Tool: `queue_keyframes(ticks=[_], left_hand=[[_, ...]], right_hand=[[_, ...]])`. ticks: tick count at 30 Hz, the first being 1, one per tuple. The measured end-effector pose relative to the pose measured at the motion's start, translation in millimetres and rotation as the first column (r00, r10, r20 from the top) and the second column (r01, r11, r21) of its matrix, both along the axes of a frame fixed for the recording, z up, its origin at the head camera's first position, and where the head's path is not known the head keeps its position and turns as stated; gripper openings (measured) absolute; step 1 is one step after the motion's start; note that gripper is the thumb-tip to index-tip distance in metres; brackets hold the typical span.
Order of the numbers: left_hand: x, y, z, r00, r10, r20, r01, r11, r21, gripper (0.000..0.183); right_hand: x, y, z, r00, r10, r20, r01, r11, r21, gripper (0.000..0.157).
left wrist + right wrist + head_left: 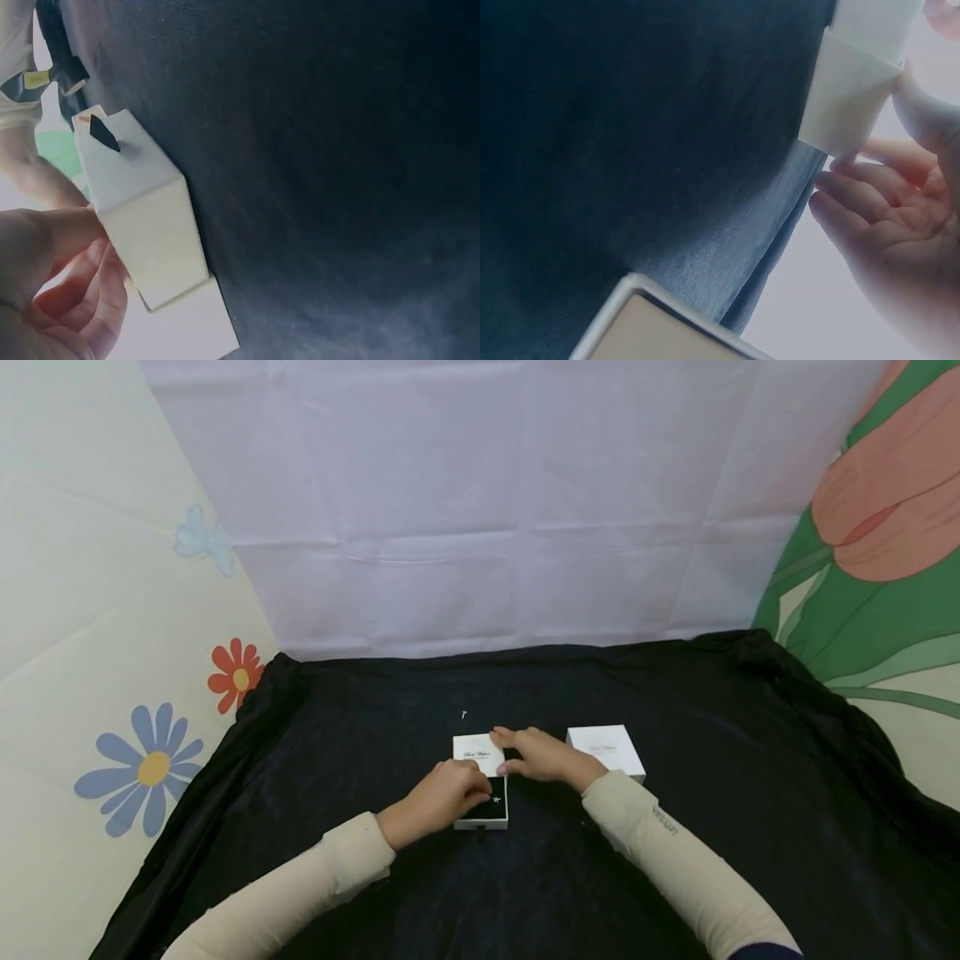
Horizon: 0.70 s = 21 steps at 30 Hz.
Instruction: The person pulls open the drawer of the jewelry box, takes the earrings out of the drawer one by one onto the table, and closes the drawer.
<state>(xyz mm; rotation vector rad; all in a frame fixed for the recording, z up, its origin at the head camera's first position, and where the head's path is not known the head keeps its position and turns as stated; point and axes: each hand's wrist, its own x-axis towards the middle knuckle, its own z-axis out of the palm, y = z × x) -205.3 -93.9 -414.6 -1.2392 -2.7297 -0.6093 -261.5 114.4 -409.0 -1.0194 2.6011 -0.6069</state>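
Observation:
A small white drawer-style jewelry box (480,768) lies on the black cloth, its sleeve printed with dark script. The drawer (482,824) is pulled out toward the person and shows a black insert with a silver star-shaped piece of jewelry (496,799). A dark ribbon tab (103,133) sticks out of the drawer's front. Over the drawer's left side is my left hand (448,793), fingers bent and fingertips near the star; what lies between them is hidden. With thumb and fingers, my right hand (542,755) holds the sleeve (849,90) at its right side and far edge.
To the right, behind the right wrist, stands a larger white box (606,748) with faint print. A tiny pale T-shaped piece (463,715) lies on the cloth beyond the jewelry box. A white sheet (487,510) hangs at the back of the black-covered table (360,718).

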Motion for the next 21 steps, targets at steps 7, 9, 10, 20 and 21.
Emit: queue_keyframes(ticks=[7,9,10,20,21], left_hand=[[-1.2,4.7,-6.0,1.0,-0.009,0.025,0.009,1.0,-0.017,0.003],[-1.5,5.5,-7.2,1.0,-0.009,0.025,0.009,1.0,-0.021,0.003],[-1.6,5.9,-7.8,1.0,-0.006,0.024,0.007,1.0,-0.025,0.003],[1.0,9.9,-8.6,0.999,0.015,0.03,-0.014,0.999,-0.041,0.004],[0.9,10.3,-9.2,0.999,0.015,0.029,-0.014,0.999,-0.043,0.004]], right_hand=[[1.1,0.1,1.2,1.0,0.009,-0.01,-0.009,1.0,-0.007,0.063],[1.5,0.1,1.3,1.0,0.011,-0.013,-0.012,1.0,-0.008,0.063],[1.5,0.2,1.4,1.0,0.012,-0.014,-0.012,1.0,-0.009,0.063],[2.1,0.4,2.0,1.0,0.007,-0.001,-0.007,1.0,-0.006,0.063],[2.2,0.4,2.1,1.0,0.006,-0.001,-0.006,1.0,-0.006,0.063]])
